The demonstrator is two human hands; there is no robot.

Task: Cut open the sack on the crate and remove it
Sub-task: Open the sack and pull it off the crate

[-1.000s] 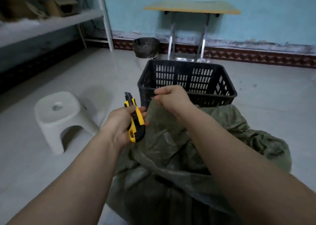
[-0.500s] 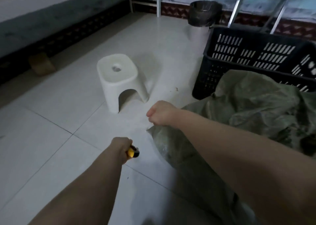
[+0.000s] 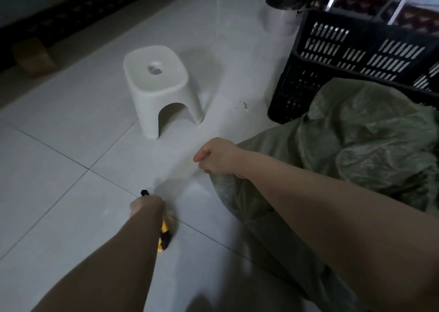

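A crumpled olive-green woven sack [image 3: 361,145] lies on the floor at the right, its far end leaning against the black slotted plastic crate [image 3: 356,57]. My right hand [image 3: 218,158] is fisted on the sack's near edge, holding it low over the tiles. My left hand [image 3: 147,207] is down at the floor, wrapped around a yellow and black utility knife [image 3: 164,237]; the knife's black tip pokes out beyond the knuckles and its tail shows under my wrist.
A low white plastic stool [image 3: 159,83] stands on the pale tiled floor left of the crate. A lined waste bin [image 3: 285,0] and metal table legs [image 3: 394,0] are behind the crate. A brown box [image 3: 33,57] sits by the dark wall base at far left.
The view has swung down and left. My left hand has dropped the knife from chest height to the floor. My right hand has pulled the sack's edge down and away from the crate.
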